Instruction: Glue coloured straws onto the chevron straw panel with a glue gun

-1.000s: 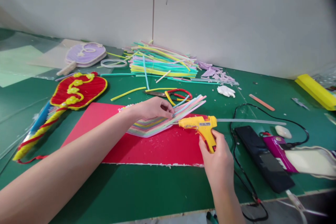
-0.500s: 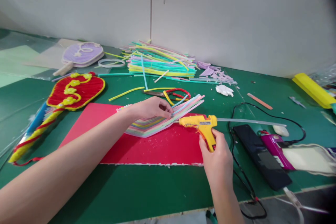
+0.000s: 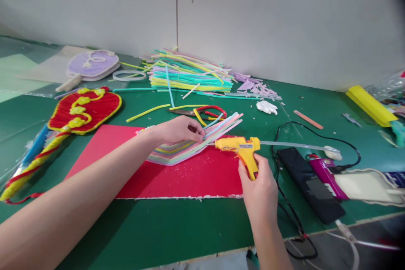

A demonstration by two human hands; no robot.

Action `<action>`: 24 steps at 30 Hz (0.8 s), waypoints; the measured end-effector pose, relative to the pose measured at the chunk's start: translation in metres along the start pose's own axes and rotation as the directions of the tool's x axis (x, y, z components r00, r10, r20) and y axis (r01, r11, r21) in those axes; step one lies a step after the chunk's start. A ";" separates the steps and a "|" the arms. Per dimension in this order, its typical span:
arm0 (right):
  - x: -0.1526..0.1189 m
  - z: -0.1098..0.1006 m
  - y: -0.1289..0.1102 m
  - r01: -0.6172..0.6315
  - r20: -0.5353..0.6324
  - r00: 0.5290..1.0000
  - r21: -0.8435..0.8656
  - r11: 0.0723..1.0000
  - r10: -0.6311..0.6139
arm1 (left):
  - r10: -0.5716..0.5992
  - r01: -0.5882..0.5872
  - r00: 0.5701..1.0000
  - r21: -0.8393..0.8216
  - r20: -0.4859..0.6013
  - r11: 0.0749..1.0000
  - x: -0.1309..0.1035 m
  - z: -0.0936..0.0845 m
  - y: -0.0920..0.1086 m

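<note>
My right hand (image 3: 262,183) grips the handle of a yellow hot glue gun (image 3: 241,147), with a long clear glue stick (image 3: 294,145) poking out behind. The gun's nozzle points left, at a bundle of pastel pipe cleaners (image 3: 177,154) bent in nested rows. My left hand (image 3: 180,130) reaches across the bundle, thumb and fingers pinched on the strips close to the nozzle; it covers part of the rows. Loose ends of the pipe cleaners fan out to the upper right. Beneath lies a red sheet (image 3: 190,181) with a ragged white front edge.
Red-handled scissors (image 3: 210,112) lie behind the bundle, before a pile of pipe cleaners (image 3: 190,78). At left are a red-and-yellow fan (image 3: 85,112) and a purple fan (image 3: 91,65). A black phone (image 3: 310,185), black cord (image 3: 292,215) and purple-ended power strip (image 3: 332,177) occupy the right.
The whole scene has shifted slightly left in the view. Both hands, the glue gun and the bundle keep nearly the same positions relative to each other.
</note>
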State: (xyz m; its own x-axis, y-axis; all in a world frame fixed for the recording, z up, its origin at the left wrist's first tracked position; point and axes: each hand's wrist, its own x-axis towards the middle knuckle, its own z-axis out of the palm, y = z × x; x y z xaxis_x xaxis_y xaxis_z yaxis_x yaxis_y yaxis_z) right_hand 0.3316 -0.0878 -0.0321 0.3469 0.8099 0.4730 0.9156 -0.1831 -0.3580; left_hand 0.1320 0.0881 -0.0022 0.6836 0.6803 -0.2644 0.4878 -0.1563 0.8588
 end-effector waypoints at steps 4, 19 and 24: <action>0.000 0.000 0.000 -0.012 -0.002 1.000 0.010 1.000 0.012 | -0.016 0.016 1.000 0.002 0.001 1.000 0.000 0.000 0.000; 0.003 0.002 -0.001 -0.142 -0.063 0.988 -0.004 0.990 0.141 | 0.015 -0.015 1.000 -0.009 0.004 1.000 0.001 0.000 -0.001; 0.019 -0.004 0.012 -0.207 -0.122 0.972 -0.041 0.978 0.201 | 0.034 -0.034 0.999 -0.010 0.017 0.999 0.002 -0.001 -0.002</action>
State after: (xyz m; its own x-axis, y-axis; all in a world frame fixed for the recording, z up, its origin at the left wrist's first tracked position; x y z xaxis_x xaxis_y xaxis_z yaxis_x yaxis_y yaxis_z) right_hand 0.3499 -0.0772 -0.0240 0.5457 0.6827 0.4860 0.8315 -0.3693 -0.4149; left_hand 0.1314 0.0904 -0.0042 0.7090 0.6622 -0.2424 0.4588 -0.1720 0.8718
